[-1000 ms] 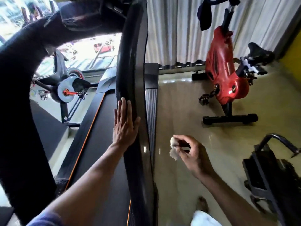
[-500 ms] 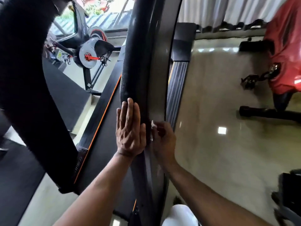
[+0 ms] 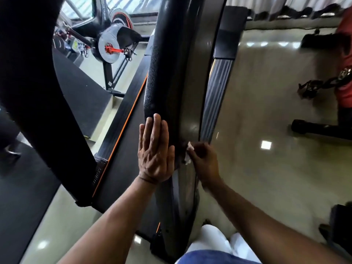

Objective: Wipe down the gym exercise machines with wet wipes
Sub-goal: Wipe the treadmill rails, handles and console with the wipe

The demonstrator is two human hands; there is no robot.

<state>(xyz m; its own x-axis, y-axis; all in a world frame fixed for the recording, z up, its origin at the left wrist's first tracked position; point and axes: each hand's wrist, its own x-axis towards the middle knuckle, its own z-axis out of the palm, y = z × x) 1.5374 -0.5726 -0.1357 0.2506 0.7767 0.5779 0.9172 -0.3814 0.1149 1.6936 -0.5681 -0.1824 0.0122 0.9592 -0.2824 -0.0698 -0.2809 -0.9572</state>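
Observation:
A black treadmill handrail (image 3: 171, 73) runs up the middle of the view, with a foam-covered section above a glossy part. My left hand (image 3: 155, 151) lies flat against the rail's left side, fingers straight and together. On the rail's right side, my right hand (image 3: 203, 161) holds a small white wet wipe (image 3: 189, 149) and presses it to the glossy surface. Most of the wipe is hidden behind the fingers.
The treadmill deck (image 3: 122, 141) with an orange stripe lies below left, and a ribbed side rail (image 3: 217, 96) lies right of the handrail. A grey spin bike (image 3: 112, 48) stands far left, a red exercise bike (image 3: 342, 82) at the right edge. Glossy floor (image 3: 266, 168) spreads to the right.
My right hand came in from over the floor and brought the wipe onto the rail's right side. The view has moved closer and lower; my left hand stays flat on the rail.

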